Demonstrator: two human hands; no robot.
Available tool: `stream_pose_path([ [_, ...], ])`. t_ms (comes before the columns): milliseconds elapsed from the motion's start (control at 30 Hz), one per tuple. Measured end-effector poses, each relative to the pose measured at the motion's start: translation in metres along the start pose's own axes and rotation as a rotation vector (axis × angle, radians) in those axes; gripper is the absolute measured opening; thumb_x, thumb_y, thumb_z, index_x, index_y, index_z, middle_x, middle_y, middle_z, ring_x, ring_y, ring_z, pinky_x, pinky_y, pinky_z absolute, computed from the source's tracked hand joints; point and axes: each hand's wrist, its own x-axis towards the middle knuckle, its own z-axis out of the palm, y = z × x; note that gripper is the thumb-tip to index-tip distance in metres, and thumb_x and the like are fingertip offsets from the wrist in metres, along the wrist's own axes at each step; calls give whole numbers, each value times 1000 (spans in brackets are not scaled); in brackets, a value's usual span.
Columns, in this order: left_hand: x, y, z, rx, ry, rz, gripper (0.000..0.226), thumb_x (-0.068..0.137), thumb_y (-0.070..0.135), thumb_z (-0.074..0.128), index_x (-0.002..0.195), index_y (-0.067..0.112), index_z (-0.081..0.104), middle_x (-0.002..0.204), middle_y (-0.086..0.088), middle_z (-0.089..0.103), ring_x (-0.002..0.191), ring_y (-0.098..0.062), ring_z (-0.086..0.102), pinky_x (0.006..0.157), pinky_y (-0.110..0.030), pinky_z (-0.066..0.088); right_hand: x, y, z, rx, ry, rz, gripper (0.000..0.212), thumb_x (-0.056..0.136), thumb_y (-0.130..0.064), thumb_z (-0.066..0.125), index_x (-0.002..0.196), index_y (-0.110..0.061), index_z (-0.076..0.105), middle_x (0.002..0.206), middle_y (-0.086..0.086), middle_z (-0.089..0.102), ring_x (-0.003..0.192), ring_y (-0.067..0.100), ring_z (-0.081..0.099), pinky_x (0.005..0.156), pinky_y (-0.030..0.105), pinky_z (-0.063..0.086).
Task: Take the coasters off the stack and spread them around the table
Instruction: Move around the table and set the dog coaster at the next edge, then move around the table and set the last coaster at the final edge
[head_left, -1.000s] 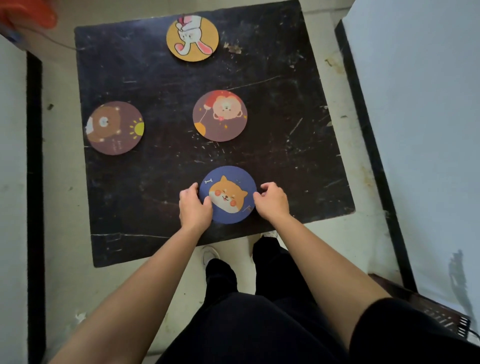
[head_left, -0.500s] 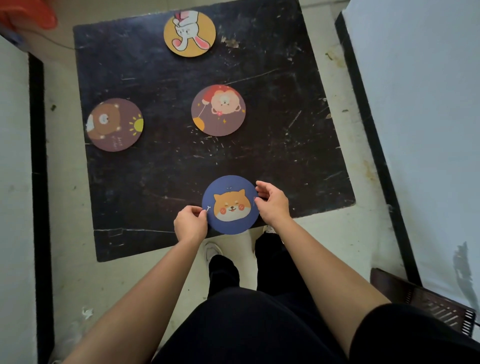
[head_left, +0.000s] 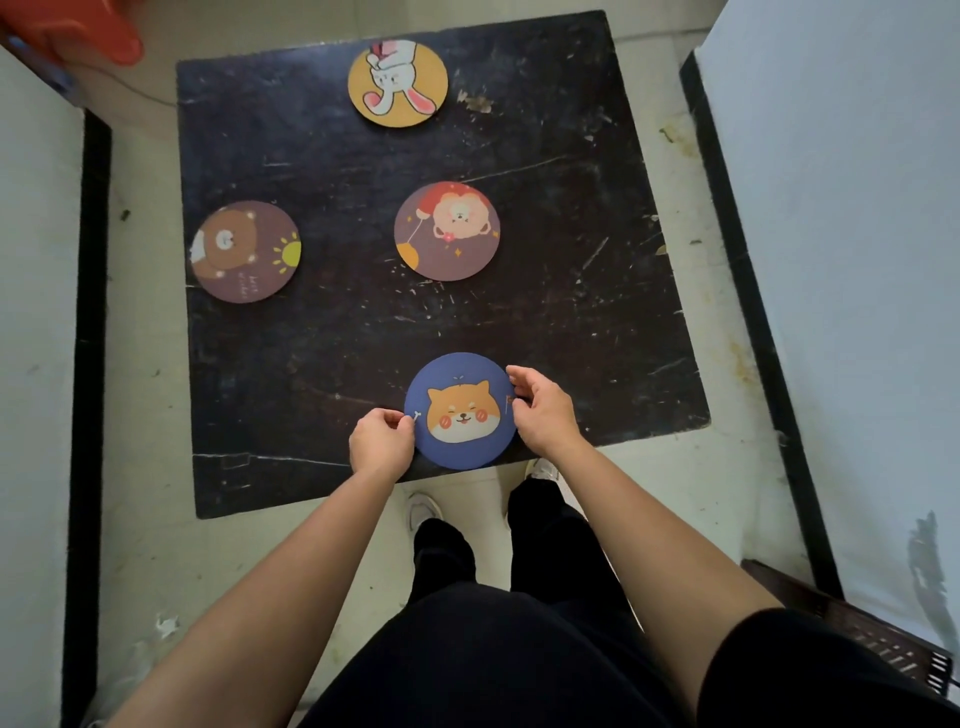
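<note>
A blue coaster (head_left: 461, 411) with an orange dog face sits at the near edge of the black table (head_left: 571, 322), its lower rim past the edge. My left hand (head_left: 381, 440) pinches its left rim. My right hand (head_left: 543, 408) grips its right rim with curled fingers. Three other round coasters lie flat and apart: a yellow rabbit coaster (head_left: 398, 84) at the far edge, a brown bear coaster (head_left: 245, 251) at the left edge, and a brown coaster with a pink animal (head_left: 447, 231) in the middle.
White walls or panels (head_left: 841, 260) with black borders flank the table on both sides. An orange plastic object (head_left: 78, 31) sits at the far left corner. A dark crate (head_left: 878, 629) stands on the floor at the near right. My legs and shoes are below the table edge.
The blue dog coaster has been pulled toward me from flat on the table to the near edge and turned upright. Both hands moved with it.
</note>
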Motion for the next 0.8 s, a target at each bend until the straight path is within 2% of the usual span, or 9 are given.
stream_pose_path([
  [67,-3,8,-12,79,17,79,37,94,35,57,123,13,60,125,-12,58,110,-29,58,93,-44,50,0,-7,-7,-141,14,-76,49,99,-9,50,147,-16,45,151,6,47,139,24,43,112,38,37],
  [167,-4,33,-43,256,157,344,51,96,41,48,140,14,46,146,-16,42,132,-35,41,104,-52,37,6,-31,-28,-345,116,-209,52,103,-23,44,153,-17,34,162,6,29,148,25,24,118,40,25],
  [300,-12,87,-102,479,432,772,61,98,48,37,151,17,27,161,-19,17,148,-37,13,114,-59,16,10,-90,-71,-596,393,-438,60,103,-40,39,157,-20,24,166,10,15,152,30,15,119,47,21],
  [400,-24,126,-144,477,623,960,66,98,57,26,153,21,19,164,-17,8,150,-38,5,115,-61,6,-1,-136,-105,-729,639,-629,64,102,-49,36,157,-19,23,166,15,15,151,35,16,120,51,21],
  [500,-38,150,-167,399,722,1022,68,97,60,23,154,23,16,164,-15,7,150,-37,4,116,-59,3,-17,-160,-129,-756,823,-695,69,100,-59,32,158,-22,21,166,15,14,152,35,13,121,51,15],
  [567,-46,159,-169,388,723,1030,69,97,60,22,154,22,15,164,-16,6,150,-37,3,116,-60,3,-26,-161,-138,-775,883,-705,72,99,-63,32,158,-23,20,166,15,13,152,35,13,122,52,14],
  [667,-59,168,-159,415,663,1011,72,96,61,20,155,20,12,165,-16,2,151,-36,-1,118,-60,4,-34,-154,-151,-832,906,-706,75,98,-66,32,158,-24,17,166,15,11,152,36,12,122,53,14],
  [800,-81,179,-137,433,622,1010,72,97,58,23,155,18,11,165,-16,1,151,-36,-1,118,-61,5,-36,-141,-175,-831,887,-694,77,97,-68,31,159,-24,14,167,13,9,153,35,10,122,50,7],
])
